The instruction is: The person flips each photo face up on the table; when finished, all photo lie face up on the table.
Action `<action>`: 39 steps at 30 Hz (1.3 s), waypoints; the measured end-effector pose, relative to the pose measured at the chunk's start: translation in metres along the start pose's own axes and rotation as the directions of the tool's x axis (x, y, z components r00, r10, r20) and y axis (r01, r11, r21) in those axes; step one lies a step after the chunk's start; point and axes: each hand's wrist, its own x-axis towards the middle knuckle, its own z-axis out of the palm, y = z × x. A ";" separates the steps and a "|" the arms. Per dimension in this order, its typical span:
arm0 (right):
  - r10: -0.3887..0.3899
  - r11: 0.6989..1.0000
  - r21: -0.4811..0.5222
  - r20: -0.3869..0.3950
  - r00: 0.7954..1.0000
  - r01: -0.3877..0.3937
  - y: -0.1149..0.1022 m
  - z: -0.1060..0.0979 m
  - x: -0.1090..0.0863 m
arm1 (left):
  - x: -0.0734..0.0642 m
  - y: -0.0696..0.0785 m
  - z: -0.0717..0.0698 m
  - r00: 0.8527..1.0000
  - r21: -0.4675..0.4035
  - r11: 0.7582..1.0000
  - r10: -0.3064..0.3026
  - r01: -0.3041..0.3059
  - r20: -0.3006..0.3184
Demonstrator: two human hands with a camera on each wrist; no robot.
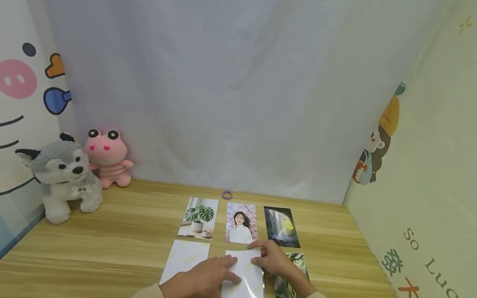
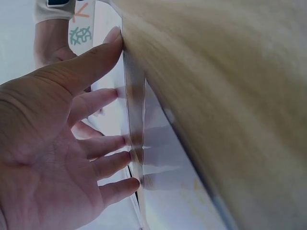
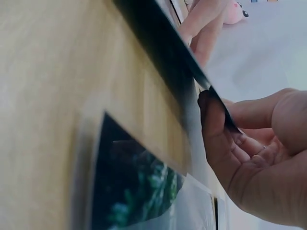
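In the head view, a white-backed photo card [image 1: 242,285] lies at the front middle, with both hands at it. My left hand [image 1: 205,275] rests on its left side; in the left wrist view the fingers of that hand [image 2: 53,143] are extended, tips touching the surface. My right hand [image 1: 273,258] pinches the card at its upper right corner. From the right wrist, the card's dark underside [image 3: 163,57] shows tilted up off the table, its corner between thumb and fingers. Another white-backed card [image 1: 184,258] lies to the left, partly behind my left hand.
Behind lie a plant photo [image 1: 198,217], a portrait photo [image 1: 241,223] and a waterfall photo [image 1: 282,227]. A green forest photo [image 1: 299,265] is partly under the right forearm. A purple ring [image 1: 227,195], husky plush [image 1: 63,174] and pink plush [image 1: 109,155] stand farther back.
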 end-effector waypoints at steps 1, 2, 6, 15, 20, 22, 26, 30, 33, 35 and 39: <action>0.003 1.000 0.007 -0.002 1.000 -0.003 0.000 0.000 0.000 | 0.000 0.000 0.000 1.000 0.001 1.000 0.004 -0.004 -0.006; 0.007 1.000 0.015 -0.005 1.000 -0.007 0.000 0.000 0.000 | 0.000 -0.001 0.001 1.000 0.004 1.000 0.012 -0.012 -0.012; 0.026 0.995 0.096 -0.014 1.000 -0.025 0.001 -0.003 0.000 | -0.001 -0.002 -0.001 0.999 -0.017 0.999 0.038 -0.038 -0.035; 0.071 0.949 0.315 -0.135 0.988 -0.026 -0.004 -0.013 0.003 | 0.000 0.009 -0.010 0.966 -0.052 0.986 0.143 -0.157 -0.215; 0.128 0.904 0.426 -0.209 0.970 -0.027 -0.010 -0.016 0.005 | 0.009 0.019 -0.010 0.950 0.061 0.989 0.145 -0.134 -0.278; 0.143 0.894 0.448 -0.226 0.964 -0.028 -0.011 -0.016 0.006 | 0.012 0.021 -0.009 0.940 0.098 0.986 0.158 -0.134 -0.302; 0.160 0.883 0.469 -0.245 0.956 -0.028 -0.012 -0.015 0.006 | 0.016 0.024 -0.003 0.897 0.154 0.977 0.196 -0.145 -0.395; 0.164 0.875 0.484 -0.263 0.951 -0.017 -0.014 -0.014 0.006 | 0.019 0.024 0.002 0.841 0.235 0.963 0.234 -0.132 -0.488; 0.165 0.862 0.507 -0.287 0.944 0.004 -0.016 -0.013 0.006 | 0.021 0.024 0.002 0.824 0.255 0.959 0.243 -0.124 -0.511; 0.164 0.854 0.520 -0.302 0.939 0.018 -0.017 -0.012 0.006 | 0.022 0.024 0.002 0.821 0.245 0.961 0.242 -0.129 -0.517; 0.124 0.851 0.521 -0.310 0.943 0.060 -0.014 -0.011 0.006 | 0.023 0.024 0.000 0.807 0.230 0.963 0.245 -0.139 -0.538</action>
